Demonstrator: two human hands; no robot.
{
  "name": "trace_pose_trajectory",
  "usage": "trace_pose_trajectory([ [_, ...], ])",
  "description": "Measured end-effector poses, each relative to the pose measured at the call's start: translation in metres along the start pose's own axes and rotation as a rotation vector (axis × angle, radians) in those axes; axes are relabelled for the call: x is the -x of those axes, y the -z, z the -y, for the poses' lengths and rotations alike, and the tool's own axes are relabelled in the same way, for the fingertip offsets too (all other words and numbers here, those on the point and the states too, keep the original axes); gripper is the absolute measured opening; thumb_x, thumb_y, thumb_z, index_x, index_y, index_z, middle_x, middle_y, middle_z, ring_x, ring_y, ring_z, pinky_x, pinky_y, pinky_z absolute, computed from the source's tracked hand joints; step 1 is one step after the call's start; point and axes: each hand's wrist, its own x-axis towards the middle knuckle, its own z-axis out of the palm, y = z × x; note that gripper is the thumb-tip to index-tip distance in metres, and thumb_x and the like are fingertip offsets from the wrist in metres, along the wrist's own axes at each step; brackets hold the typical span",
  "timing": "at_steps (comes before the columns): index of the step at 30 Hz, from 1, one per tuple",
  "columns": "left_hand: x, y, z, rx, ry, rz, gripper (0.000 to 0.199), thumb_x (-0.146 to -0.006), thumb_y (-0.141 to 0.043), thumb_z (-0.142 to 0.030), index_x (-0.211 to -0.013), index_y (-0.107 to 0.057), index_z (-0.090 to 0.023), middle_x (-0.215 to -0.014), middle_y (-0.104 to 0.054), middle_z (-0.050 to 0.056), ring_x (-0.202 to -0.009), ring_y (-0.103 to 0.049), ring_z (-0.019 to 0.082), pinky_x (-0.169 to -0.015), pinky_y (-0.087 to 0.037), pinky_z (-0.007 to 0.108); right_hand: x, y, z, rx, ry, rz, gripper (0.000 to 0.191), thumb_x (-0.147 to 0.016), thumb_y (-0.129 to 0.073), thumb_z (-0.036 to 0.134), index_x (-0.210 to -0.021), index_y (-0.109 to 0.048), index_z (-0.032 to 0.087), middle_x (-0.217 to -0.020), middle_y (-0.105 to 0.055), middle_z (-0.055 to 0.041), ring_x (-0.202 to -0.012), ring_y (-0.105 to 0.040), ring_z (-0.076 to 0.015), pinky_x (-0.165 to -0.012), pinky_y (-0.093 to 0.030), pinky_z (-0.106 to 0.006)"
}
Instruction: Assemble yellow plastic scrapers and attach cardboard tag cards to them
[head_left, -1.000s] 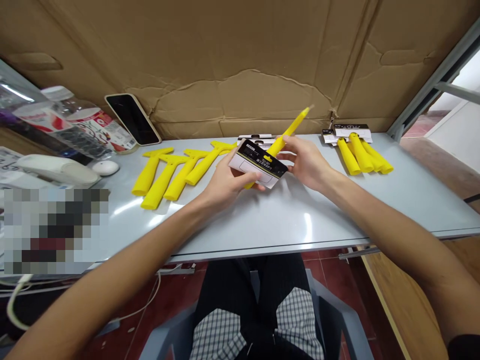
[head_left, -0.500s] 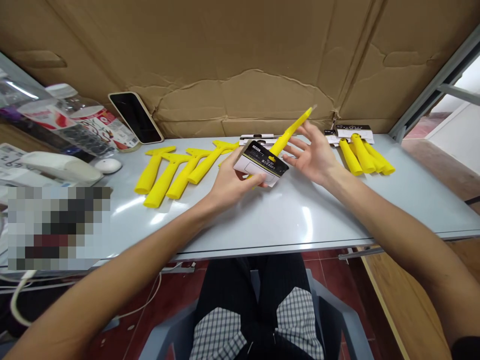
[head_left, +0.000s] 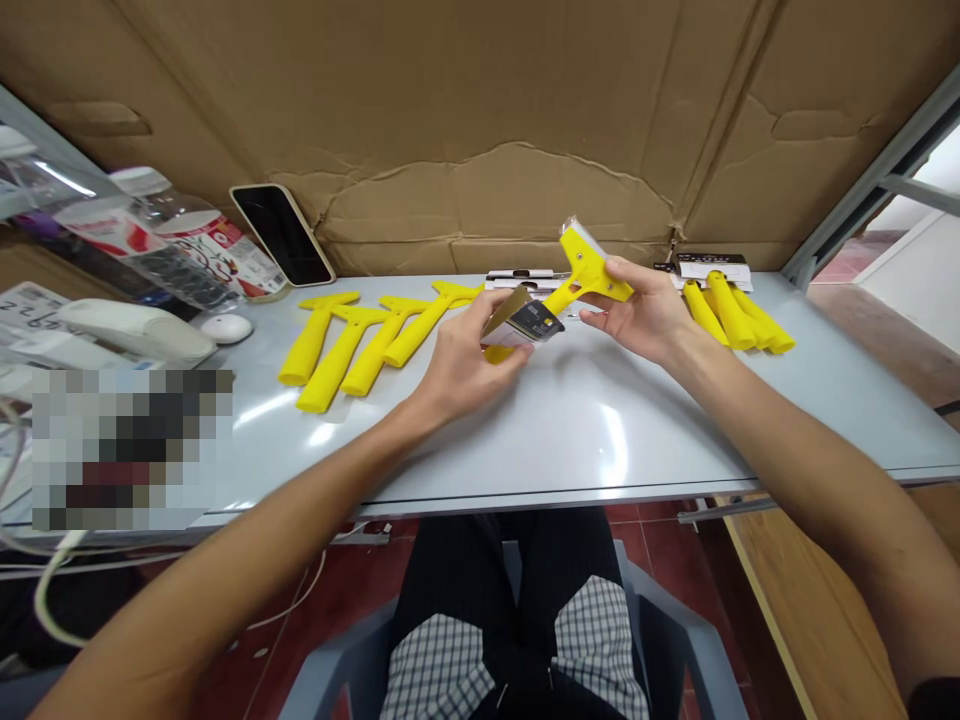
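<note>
My left hand (head_left: 469, 360) is wrapped round a black and white card sleeve (head_left: 529, 322) and the handle of a yellow scraper (head_left: 585, 268) that passes through it. The scraper's wide head points up and to the right, with a clear strip along its edge. My right hand (head_left: 649, 310) grips the lower right corner of that head between thumb and fingers. Several other yellow scrapers (head_left: 364, 352) lie side by side on the table to the left of my left hand.
More yellow scrapers (head_left: 731, 312) with cards lie at the right on the table (head_left: 570, 430). White cards lie at the back. A phone (head_left: 281, 235), bottles (head_left: 217, 250) and a white mouse (head_left: 226, 328) are at the left. Cardboard (head_left: 480, 120) stands behind.
My right hand has closed on the scraper's head, where it was open before. The scraper has turned so its flat face shows, and the card sleeve has tilted with it.
</note>
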Motion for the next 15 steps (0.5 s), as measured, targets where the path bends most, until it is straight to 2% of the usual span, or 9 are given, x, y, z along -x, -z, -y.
trace_pose_trajectory([
  [3,-0.002,0.002,-0.004,0.191,0.155,0.058,0.062,-0.087,-0.09,-0.042,-0.142,-0.068,-0.023,-0.134,-0.082,0.013,-0.113,-0.081,0.033,-0.091,-0.072,0.048,0.001,-0.003,-0.003,0.031,-0.012,0.013,0.046,-0.075,-0.097,0.056,-0.109,-0.077,0.031,-0.113,-0.084,-0.0057,-0.118,-0.076,-0.0338,-0.088,-0.068,-0.047],
  [6,-0.004,0.003,-0.008,0.329,0.262,0.108,0.06,-0.089,-0.088,-0.043,-0.141,-0.07,-0.02,-0.123,-0.084,0.014,-0.104,-0.082,0.032,-0.085,-0.074,0.048,0.002,-0.005,-0.004,0.028,0.007,0.046,0.046,-0.075,-0.1,0.056,-0.107,-0.078,0.033,-0.112,-0.085,-0.0048,-0.116,-0.077,-0.0328,-0.087,-0.068,-0.048],
  [10,-0.004,0.003,-0.01,0.384,0.299,0.106,0.06,-0.086,-0.091,-0.04,-0.139,-0.072,-0.02,-0.123,-0.083,0.013,-0.104,-0.082,0.031,-0.083,-0.074,0.045,0.001,-0.004,-0.007,0.013,0.014,0.061,0.044,-0.075,-0.103,0.054,-0.104,-0.078,0.031,-0.107,-0.085,-0.0036,-0.11,-0.079,-0.03,-0.087,-0.067,-0.049],
  [15,-0.003,0.001,-0.011,0.389,0.296,0.111,0.059,-0.088,-0.089,-0.041,-0.139,-0.071,-0.019,-0.122,-0.083,0.013,-0.1,-0.082,0.03,-0.077,-0.074,0.042,-0.002,-0.002,-0.012,0.029,-0.003,0.056,0.046,-0.075,-0.104,0.056,-0.103,-0.078,0.03,-0.109,-0.085,-0.0049,-0.113,-0.078,-0.03,-0.09,-0.064,-0.047],
])
